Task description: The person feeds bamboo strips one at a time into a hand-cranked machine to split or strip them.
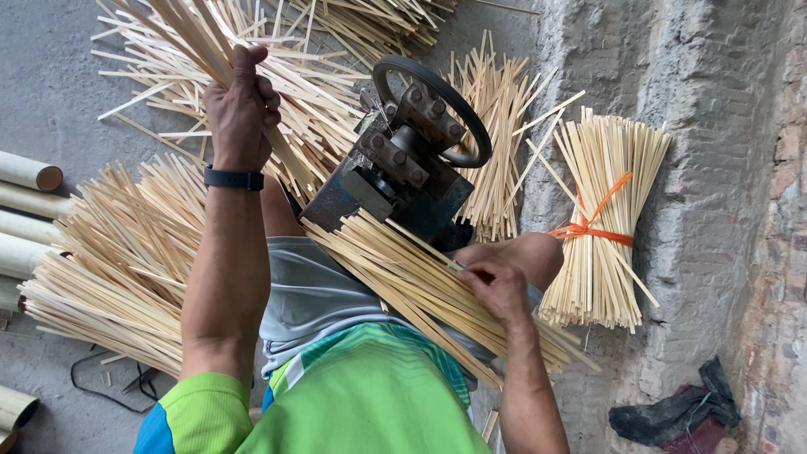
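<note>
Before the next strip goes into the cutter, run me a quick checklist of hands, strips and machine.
1. Left hand grips the raised strips: ok.
2. Right hand pinches the strips on the lap: ok.
3. Both hands apart from the handwheel: ok.
4. Lap strips touch the machine body: ok.
5. Strip seated in the feed slot: cannot tell, hidden.
6. Tied bundle leans on the wall, band on: ok.

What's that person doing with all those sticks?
A person sits at a dark metal machine with a round wheel. The left hand grips a bunch of thin pale bamboo strips raised above it. The right hand pinches strips in a second sheaf of bamboo strips lying across the lap under the machine. A tied bundle with an orange band leans on the rough wall, and loose strips cover the floor.
</note>
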